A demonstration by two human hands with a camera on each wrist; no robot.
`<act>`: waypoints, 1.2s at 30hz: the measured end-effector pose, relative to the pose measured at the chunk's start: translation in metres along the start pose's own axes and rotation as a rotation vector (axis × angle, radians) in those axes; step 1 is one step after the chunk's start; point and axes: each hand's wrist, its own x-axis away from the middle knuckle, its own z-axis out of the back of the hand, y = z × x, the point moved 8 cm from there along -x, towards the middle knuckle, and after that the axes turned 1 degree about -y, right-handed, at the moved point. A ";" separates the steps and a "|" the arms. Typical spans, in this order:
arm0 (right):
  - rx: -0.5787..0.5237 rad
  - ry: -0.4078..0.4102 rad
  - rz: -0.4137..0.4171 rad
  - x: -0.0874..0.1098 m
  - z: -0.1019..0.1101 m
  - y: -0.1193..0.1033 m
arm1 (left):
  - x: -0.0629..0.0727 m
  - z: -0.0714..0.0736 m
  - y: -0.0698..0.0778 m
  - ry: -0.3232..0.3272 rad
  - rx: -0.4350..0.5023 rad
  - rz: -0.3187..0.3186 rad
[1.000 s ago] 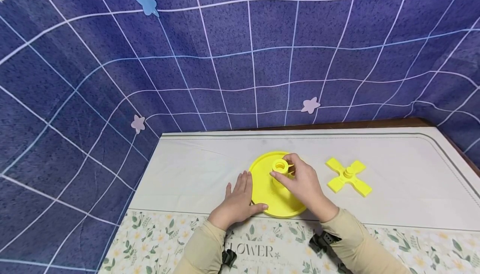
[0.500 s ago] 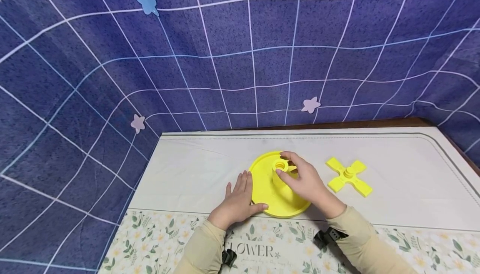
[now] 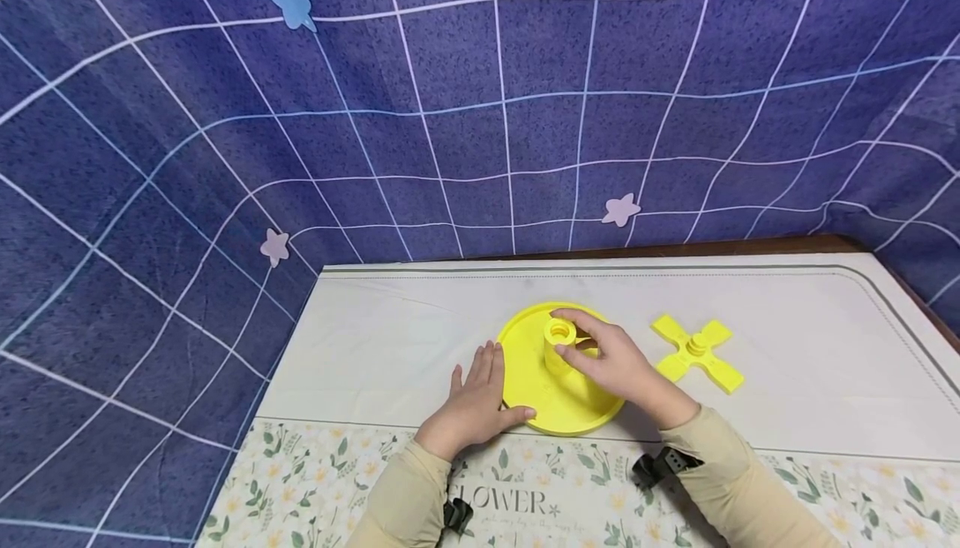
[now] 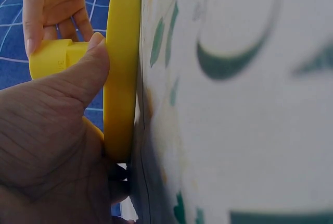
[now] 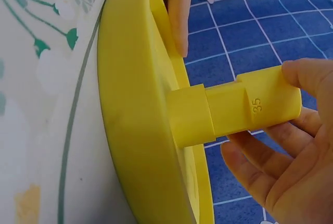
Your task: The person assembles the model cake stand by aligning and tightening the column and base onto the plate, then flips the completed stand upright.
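Right hand [image 3: 617, 366] pinches the smooth plastic post [image 3: 559, 340] — left hand [image 3: 476, 402], fingers flat, steadies the round yellow disc [image 3: 528, 377].

All plastic and cloth here

Yellow disc [image 3: 536, 381], its post [image 5: 244, 109] and the cross piece [image 3: 697, 352] look matt smooth plastic; table cover [image 3: 390, 340] and blue backdrop [image 3: 480, 98] are soft cloth.

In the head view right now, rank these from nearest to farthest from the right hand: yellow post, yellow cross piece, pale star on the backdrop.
1. yellow post: gripped by the right hand, at the disc's centre.
2. yellow cross piece: on the cloth, just right of the hand.
3. pale star: on the backdrop, beyond the table.
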 end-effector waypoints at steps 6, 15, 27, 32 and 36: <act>0.032 0.058 -0.033 0.001 0.002 -0.001 | 0.000 0.000 0.000 0.002 0.003 -0.001; 0.117 0.140 -0.066 0.002 0.005 -0.003 | 0.000 0.000 0.000 -0.003 0.005 0.001; 0.155 0.169 -0.076 0.003 0.003 -0.002 | 0.000 0.001 0.001 -0.007 0.002 -0.001; 0.181 0.181 -0.082 0.003 0.003 -0.003 | 0.001 0.000 0.001 -0.013 0.003 0.001; 0.237 0.196 -0.090 0.004 0.003 -0.006 | 0.001 0.001 0.002 -0.011 0.009 0.000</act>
